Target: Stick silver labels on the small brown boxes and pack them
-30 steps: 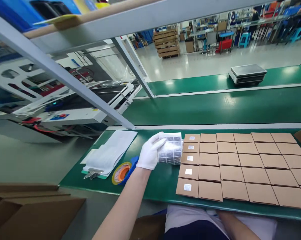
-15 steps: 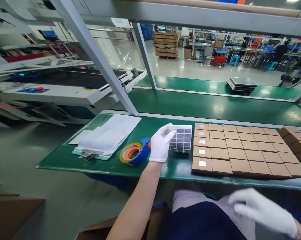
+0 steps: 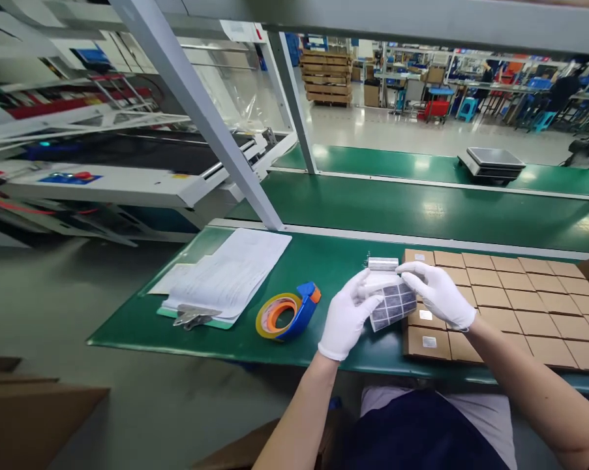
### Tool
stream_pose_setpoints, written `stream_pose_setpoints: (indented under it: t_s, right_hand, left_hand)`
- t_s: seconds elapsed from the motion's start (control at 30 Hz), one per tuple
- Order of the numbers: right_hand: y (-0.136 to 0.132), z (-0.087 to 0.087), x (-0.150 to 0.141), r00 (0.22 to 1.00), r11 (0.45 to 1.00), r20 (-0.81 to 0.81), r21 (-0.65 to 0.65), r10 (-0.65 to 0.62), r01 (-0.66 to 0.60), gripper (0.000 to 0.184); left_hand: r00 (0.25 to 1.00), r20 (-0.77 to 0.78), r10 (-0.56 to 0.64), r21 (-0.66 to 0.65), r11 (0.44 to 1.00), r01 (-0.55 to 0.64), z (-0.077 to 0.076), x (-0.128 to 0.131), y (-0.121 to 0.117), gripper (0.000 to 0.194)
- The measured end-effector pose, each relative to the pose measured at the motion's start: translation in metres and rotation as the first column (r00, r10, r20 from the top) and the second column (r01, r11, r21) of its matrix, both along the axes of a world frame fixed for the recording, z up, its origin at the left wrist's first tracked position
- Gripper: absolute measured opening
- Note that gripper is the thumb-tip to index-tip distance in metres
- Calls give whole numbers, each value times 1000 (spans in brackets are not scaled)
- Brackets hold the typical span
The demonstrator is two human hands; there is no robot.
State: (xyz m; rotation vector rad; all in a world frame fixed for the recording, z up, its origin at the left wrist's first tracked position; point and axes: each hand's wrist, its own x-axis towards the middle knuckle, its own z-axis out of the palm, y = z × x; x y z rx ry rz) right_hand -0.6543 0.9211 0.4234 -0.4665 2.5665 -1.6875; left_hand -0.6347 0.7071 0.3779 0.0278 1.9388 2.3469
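My left hand [image 3: 344, 316] in a white glove and my right hand [image 3: 438, 295] in a white glove both grip a roll of dark-printed square labels [image 3: 383, 263] above the bench. A strip of the label sheet [image 3: 392, 307] hangs unrolled between them, its lower end over the nearest cartons. Flat kraft cartons [image 3: 499, 307] lie in tight rows just right of my hands, and a few carry small white labels [image 3: 428, 342]. My right hand partly hides the cartons at their left edge. A blue tape dispenser with an orange-cored roll [image 3: 288, 314] stands just left of my left hand.
A clipboard with white papers [image 3: 226, 277] lies on the green bench [image 3: 323, 261] at left. Behind runs a green conveyor belt [image 3: 421, 212] with a steel scale [image 3: 492, 163]. A steel frame post [image 3: 196, 111] rises at left, beside a white machine [image 3: 128, 186].
My right hand has risen from near my lap onto the label roll. The roll now sits further right and the strip hangs unrolled. My view has shifted slightly.
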Motion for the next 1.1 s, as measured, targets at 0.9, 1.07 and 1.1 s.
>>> stream_pose_setpoints:
  t_s: [0.9,1.07,1.1]
  right_hand:
    - [7,-7,6,996,986,92,163,0,-15,12]
    - [9,-7,7,990,983,139,186,-30,4,18]
    - [10,-8,8,988,982,147,188,-41,12,18]
  left_hand:
    - [970,13,-241,-453,863,221,27,-25,1,8]
    - [976,13,-219,-409,889,205,22,-24,2,8]
    - [978,20,-208,-404,893,198,20,-24,3,10]
